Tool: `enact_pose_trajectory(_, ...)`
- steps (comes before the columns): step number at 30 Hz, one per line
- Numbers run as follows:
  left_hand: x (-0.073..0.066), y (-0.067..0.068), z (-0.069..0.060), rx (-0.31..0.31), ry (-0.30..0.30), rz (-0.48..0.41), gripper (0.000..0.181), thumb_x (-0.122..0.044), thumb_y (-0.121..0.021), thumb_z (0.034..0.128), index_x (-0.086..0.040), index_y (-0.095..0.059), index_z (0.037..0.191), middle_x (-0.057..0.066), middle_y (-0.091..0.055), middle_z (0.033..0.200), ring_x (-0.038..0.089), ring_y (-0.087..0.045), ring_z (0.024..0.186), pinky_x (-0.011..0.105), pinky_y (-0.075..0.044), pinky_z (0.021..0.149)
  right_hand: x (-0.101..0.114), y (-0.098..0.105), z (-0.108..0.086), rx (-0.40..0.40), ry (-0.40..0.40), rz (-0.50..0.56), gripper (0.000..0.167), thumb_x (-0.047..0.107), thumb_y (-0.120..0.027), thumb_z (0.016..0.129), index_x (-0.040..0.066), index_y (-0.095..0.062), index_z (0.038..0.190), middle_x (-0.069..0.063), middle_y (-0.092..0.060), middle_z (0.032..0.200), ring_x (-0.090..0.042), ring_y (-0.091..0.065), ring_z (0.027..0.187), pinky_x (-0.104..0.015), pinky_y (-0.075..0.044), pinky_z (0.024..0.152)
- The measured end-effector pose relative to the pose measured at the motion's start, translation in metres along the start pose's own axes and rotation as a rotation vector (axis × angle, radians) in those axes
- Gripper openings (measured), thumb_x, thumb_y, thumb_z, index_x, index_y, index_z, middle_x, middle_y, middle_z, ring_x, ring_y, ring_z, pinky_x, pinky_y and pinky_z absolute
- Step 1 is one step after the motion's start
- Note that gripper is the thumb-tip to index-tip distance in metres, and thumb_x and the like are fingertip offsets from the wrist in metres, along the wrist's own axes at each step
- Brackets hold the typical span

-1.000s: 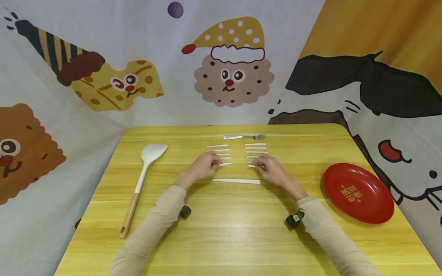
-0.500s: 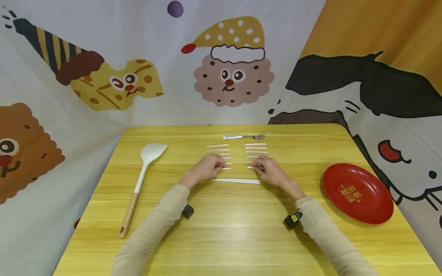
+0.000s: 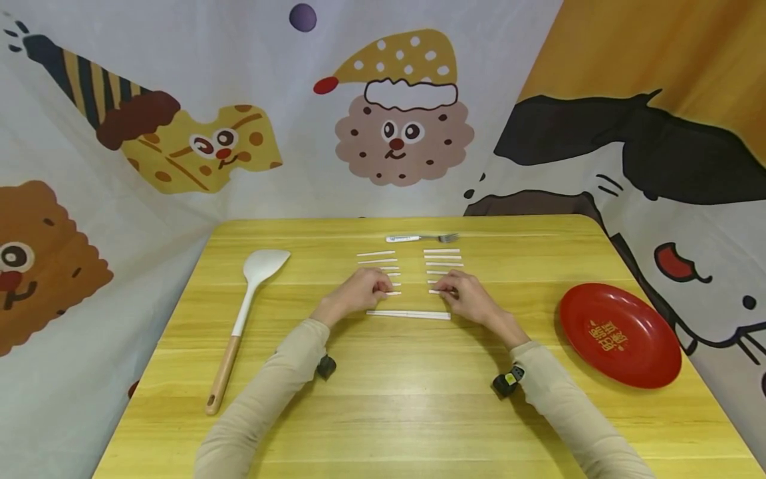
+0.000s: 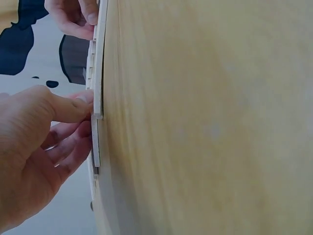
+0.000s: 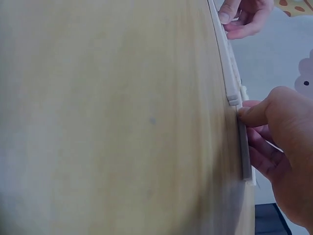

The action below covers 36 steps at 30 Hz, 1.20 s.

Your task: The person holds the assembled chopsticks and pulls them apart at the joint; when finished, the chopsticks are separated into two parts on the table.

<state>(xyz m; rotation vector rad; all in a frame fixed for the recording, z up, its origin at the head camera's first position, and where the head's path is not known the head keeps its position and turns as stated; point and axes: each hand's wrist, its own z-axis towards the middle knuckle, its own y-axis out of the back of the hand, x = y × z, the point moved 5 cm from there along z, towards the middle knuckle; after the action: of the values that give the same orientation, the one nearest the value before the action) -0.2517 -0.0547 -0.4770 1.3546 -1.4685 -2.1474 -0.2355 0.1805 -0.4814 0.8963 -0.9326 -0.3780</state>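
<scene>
Two columns of short white sticks lie on the table, a left column [image 3: 377, 260] and a right column [image 3: 443, 257]. They look like chopstick lengths. My left hand [image 3: 360, 290] pinches the nearest left stick [image 4: 95, 147], whose tip shows beyond the fingers in the head view. Opposite, my right hand [image 3: 471, 294] pinches the nearest right stick [image 5: 244, 152] between thumb and fingers. Both held sticks lie low at the tabletop, their ends apart. Just in front of the hands rests a pair of long white chopsticks [image 3: 409, 315], side by side. Each hand covers parts of its column.
Beyond the columns lies a fork [image 3: 422, 238] with a white handle. A white spatula [image 3: 254, 279] with a wooden handle is at the left. On the right sits a red oval plate [image 3: 646, 352] with gold characters. A printed cloth [image 3: 311, 193] hangs behind the table [image 3: 407, 412].
My left hand has shifted right and slightly nearer, and another left stick now shows beyond it. The right hand and its stick have come slightly nearer. Little differs over the last half second.
</scene>
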Motion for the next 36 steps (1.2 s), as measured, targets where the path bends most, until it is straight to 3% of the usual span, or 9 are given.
enact_pose_trajectory(8,-0.009,0.010,-0.007,0.003,0.050,0.003,0.016,-0.005,-0.072,0.0923,-0.006,-0.074,0.108,0.004,-0.069,0.098,0.015,-0.064,0.091,0.026,-0.056,0.082,0.009,0.004,0.004,-0.003,0.019,0.012,0.015,-0.004,-0.071,0.090,0.005,-0.076,0.101,-0.007,-0.069,0.098,-0.018,-0.068,0.087,-0.030,-0.061,0.077)
enact_pose_trajectory(14,-0.020,0.016,-0.013,0.014,0.030,0.011,0.016,-0.005,-0.071,0.0928,-0.006,-0.074,0.109,0.004,-0.070,0.097,0.015,-0.065,0.090,0.026,-0.056,0.080,0.026,0.004,0.006,0.016,0.041,0.030,0.014,-0.001,-0.072,0.090,0.003,-0.076,0.103,-0.007,-0.068,0.098,-0.020,-0.067,0.088,-0.032,-0.061,0.078)
enact_pose_trajectory(20,-0.028,0.011,-0.016,0.044,-0.019,0.010,0.018,0.001,-0.070,0.0892,-0.004,-0.075,0.106,0.007,-0.071,0.095,0.016,-0.065,0.086,0.026,-0.056,0.077,0.037,-0.006,0.007,0.099,0.038,0.021,0.015,0.002,-0.075,0.089,0.006,-0.076,0.104,-0.004,-0.072,0.101,-0.017,-0.066,0.090,-0.032,-0.059,0.080)
enact_pose_trajectory(27,-0.030,-0.001,-0.016,0.109,0.006,0.021,0.019,-0.003,-0.069,0.0918,-0.007,-0.074,0.109,0.004,-0.072,0.101,0.013,-0.064,0.089,0.025,-0.055,0.081,0.044,-0.019,0.003,0.210,0.019,0.061,0.014,0.004,-0.073,0.091,0.008,-0.075,0.105,-0.001,-0.069,0.101,-0.011,-0.063,0.088,-0.026,-0.057,0.077)
enact_pose_trajectory(36,-0.033,-0.010,-0.016,0.168,0.018,0.034,0.009,-0.003,-0.067,0.0942,-0.010,-0.073,0.092,-0.001,-0.071,0.092,0.011,-0.061,0.086,0.025,-0.054,0.079,0.043,-0.022,0.000,0.201,0.041,0.076,0.015,0.001,-0.072,0.091,0.009,-0.076,0.104,-0.001,-0.073,0.101,-0.012,-0.067,0.090,-0.026,-0.058,0.080)
